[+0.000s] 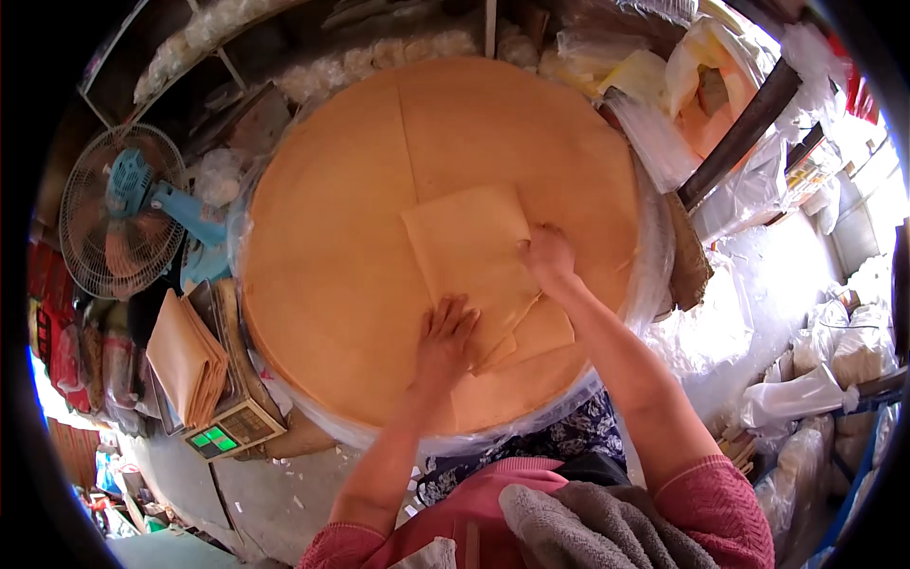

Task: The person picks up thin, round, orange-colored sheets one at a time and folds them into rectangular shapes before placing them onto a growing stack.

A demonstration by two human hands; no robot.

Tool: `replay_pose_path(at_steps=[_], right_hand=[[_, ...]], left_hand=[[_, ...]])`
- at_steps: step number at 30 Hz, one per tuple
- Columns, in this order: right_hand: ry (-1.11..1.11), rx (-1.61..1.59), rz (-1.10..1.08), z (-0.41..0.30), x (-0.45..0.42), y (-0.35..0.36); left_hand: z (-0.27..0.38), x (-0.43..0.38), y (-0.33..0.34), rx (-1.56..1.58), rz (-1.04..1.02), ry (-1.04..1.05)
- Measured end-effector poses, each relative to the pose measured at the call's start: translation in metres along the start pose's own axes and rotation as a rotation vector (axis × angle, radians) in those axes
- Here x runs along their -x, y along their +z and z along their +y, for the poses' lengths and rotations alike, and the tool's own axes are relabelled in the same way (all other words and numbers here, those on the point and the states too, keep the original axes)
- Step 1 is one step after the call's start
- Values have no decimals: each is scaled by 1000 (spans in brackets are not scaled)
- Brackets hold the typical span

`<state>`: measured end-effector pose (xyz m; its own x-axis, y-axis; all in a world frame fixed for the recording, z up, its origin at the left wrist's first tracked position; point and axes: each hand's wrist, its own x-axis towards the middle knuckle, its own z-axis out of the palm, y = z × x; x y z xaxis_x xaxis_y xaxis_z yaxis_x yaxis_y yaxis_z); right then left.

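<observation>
On a large round stack of thin tan sheets (pixel 334 213), a folded tan sheet (pixel 473 242) lies in front of me. My left hand (pixel 448 331) rests on its lower left edge with the fingers spread. At its right edge is my right hand (pixel 551 259), the fingers curled at the sheet's border; whether they pinch it I cannot tell. Smaller folded flaps (pixel 544 331) of the same material stick out below, between my forearms. Clear plastic wraps the rim of the stack.
A blue fan (pixel 128 185) stands at the left. Below it, folded tan sheets (pixel 185 355) sit on a digital scale (pixel 238 430) with a lit green display. Plastic bags (pixel 711 78) and a dark post (pixel 743 135) are at the upper right.
</observation>
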<state>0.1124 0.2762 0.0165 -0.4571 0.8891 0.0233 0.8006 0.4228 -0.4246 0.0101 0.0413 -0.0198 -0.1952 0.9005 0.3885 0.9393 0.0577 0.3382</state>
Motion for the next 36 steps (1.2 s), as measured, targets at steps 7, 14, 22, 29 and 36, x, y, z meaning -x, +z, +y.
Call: replay_pose_path(at_steps=[7,14,22,29,36], right_hand=[[-745,249,12,22,52,14],[-763,268,-63,20,44,15],[-1168,251,-360,81,39,-61],[-1018,-210,-286,92,98,-41],[-877,-505,-311,92,92,-32]], left_hand=[[2,-3,-15,136,-194,-94],[30,16,-39,-110,-338,125],[21,-11,-73,306,-460,-103],[33,0,-135,557,-753,-204],[-38,27,-82,443,-182,164]])
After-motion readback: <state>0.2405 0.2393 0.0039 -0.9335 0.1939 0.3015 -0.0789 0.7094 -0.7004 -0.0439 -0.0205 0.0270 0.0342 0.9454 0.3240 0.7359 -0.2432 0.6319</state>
